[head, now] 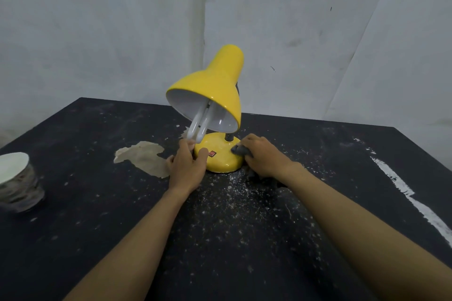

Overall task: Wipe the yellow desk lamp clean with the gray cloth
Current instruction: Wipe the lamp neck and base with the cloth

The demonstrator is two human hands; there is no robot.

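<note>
The yellow desk lamp [210,85] stands upright in the middle of the black table, its shade tilted toward me with a white bulb showing inside. Its round yellow base [221,157] carries a small red switch. My left hand [187,166] grips the left side of the base, thumb on top near the switch. My right hand [263,156] holds the gray cloth [239,149] and presses it against the right top of the base. Most of the cloth is hidden under that hand; a dark part lies on the table below my wrist.
The black table [97,215] is speckled with white dust, thickest just in front of the lamp. A beige patch [144,156] lies left of the base. A paper cup [17,178] stands at the left edge. A white streak [403,190] runs along the right side. Grey walls close the back.
</note>
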